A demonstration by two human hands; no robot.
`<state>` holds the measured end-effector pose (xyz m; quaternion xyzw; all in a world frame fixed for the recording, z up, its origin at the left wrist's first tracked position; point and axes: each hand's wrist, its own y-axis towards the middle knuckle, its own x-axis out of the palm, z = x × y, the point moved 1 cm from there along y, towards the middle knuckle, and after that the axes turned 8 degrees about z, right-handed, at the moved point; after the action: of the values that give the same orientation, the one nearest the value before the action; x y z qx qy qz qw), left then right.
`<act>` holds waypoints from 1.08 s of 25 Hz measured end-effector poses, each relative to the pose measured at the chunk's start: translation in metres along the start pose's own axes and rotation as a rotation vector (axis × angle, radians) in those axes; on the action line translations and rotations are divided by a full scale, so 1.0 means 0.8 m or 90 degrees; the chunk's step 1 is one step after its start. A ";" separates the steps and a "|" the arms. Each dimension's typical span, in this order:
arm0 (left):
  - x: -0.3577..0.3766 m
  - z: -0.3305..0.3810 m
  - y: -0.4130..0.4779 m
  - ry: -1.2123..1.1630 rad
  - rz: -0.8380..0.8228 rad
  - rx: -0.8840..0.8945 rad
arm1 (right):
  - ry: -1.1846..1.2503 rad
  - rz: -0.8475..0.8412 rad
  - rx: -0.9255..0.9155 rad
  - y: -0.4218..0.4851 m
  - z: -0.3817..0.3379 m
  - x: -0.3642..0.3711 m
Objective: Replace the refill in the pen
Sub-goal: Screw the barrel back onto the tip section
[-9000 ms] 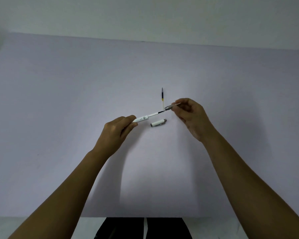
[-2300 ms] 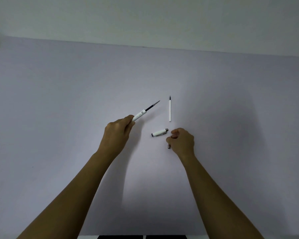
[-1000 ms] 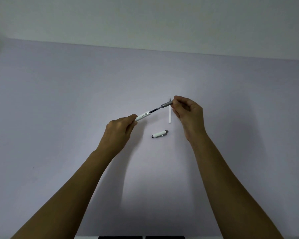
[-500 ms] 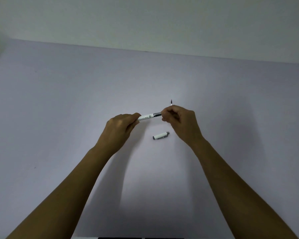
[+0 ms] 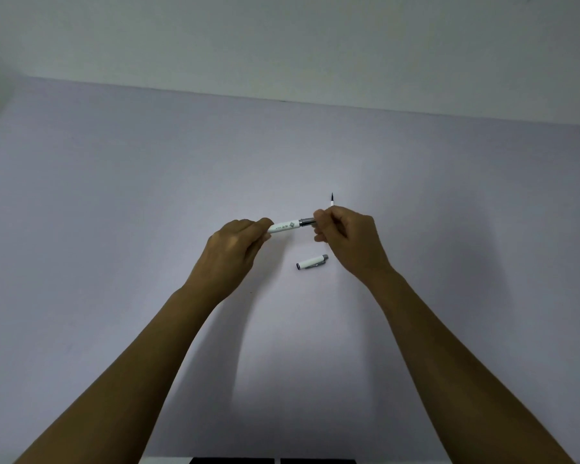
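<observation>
The left hand [image 5: 230,249] is closed around the rear of the white pen barrel [image 5: 283,227], held in the air above the surface [image 5: 114,212]. The barrel is probably light, stiff and smooth — best pinched firmly near each end. Its long axis runs left to right, tipped slightly up. The right hand [image 5: 347,241] pinches the grey tip section [image 5: 307,222]. Below lies the cap [image 5: 312,262]; behind, a spare refill [image 5: 332,198] points away.
</observation>
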<state>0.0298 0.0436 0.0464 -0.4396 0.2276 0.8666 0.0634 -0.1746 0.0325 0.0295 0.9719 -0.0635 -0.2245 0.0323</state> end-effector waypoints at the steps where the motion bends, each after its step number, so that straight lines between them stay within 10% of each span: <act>1: 0.000 0.001 0.000 -0.003 0.005 -0.002 | 0.008 0.003 -0.018 -0.001 -0.001 0.001; 27: -0.010 0.010 -0.010 0.007 0.014 0.018 | -0.067 -0.094 -0.120 -0.001 -0.014 -0.014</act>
<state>0.0317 0.0553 0.0542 -0.4412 0.2451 0.8613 0.0589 -0.1798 0.0352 0.0441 0.9535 0.0277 -0.2818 0.1036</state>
